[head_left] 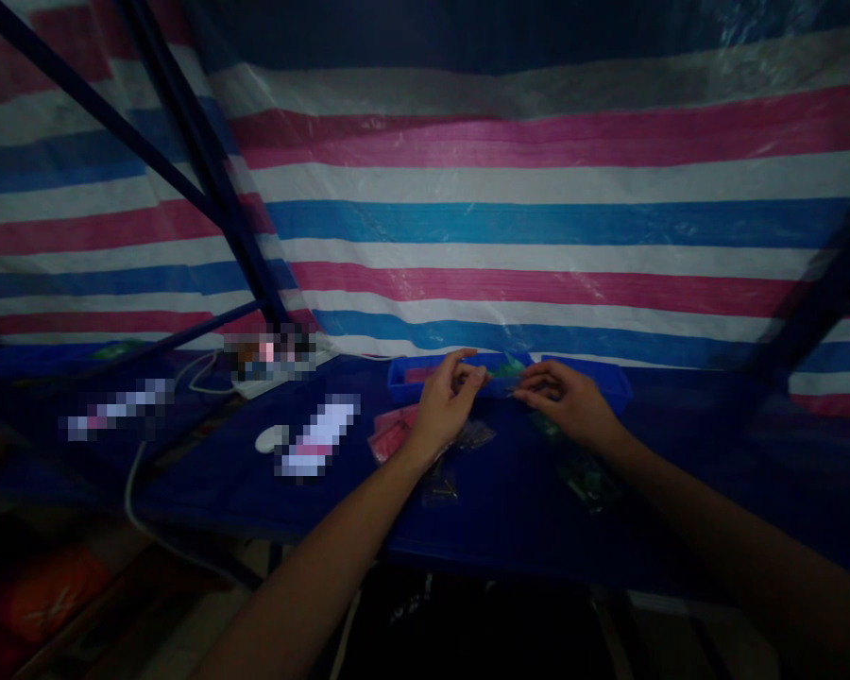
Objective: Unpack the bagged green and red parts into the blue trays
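Note:
Over the blue trays, my left hand [453, 392] pinches the edge of a small green plastic bag [508, 368] between thumb and fingertips. From the other side my right hand [567, 399] comes close to the bag, its fingers pinched together; what they hold is too small and dark to name. Behind the hands stand a blue tray [401, 375] with something red in it and another blue tray [613, 378]. Red plastic packets [391, 434] lie beside my left wrist. Clear bags of small parts [440, 486] sit below it, and dark green packets [586, 480] lie under my right forearm.
On the blue table [233, 491], a blurred phone-like item [320, 436] and a white round object [272, 438] lie to the left. A white power strip [255, 382] with cables stands behind them. Dark metal poles [245, 255] and a striped plastic sheet [538, 222] bound the back.

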The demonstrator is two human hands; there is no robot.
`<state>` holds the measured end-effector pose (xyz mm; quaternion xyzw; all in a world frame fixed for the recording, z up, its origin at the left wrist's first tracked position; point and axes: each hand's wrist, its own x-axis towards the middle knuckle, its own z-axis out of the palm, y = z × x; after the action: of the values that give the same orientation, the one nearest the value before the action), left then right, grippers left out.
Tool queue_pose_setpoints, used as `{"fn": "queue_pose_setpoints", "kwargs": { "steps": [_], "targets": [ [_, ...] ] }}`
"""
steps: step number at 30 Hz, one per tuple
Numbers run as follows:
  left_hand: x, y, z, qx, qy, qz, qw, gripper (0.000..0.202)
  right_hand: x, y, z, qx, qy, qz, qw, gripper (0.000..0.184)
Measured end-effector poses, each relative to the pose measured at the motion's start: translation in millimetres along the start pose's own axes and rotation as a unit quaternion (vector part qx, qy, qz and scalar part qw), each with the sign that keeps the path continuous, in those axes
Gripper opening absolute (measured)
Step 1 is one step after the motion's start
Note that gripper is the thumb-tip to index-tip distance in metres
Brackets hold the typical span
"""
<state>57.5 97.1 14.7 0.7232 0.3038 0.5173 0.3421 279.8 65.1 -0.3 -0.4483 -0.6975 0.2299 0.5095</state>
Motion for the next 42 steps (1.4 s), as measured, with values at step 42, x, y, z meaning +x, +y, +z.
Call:
{"fn": "queue_pose_setpoints", "kwargs": {
  "steps": [42],
  "targets": [
    [-7, 7, -2.0, 0.213, -0.121, 0.090, 0.965, 0.034, -16, -12, 21, -0.153, -0.293, -0.214, 0.919, 0.027]
  ]
}}
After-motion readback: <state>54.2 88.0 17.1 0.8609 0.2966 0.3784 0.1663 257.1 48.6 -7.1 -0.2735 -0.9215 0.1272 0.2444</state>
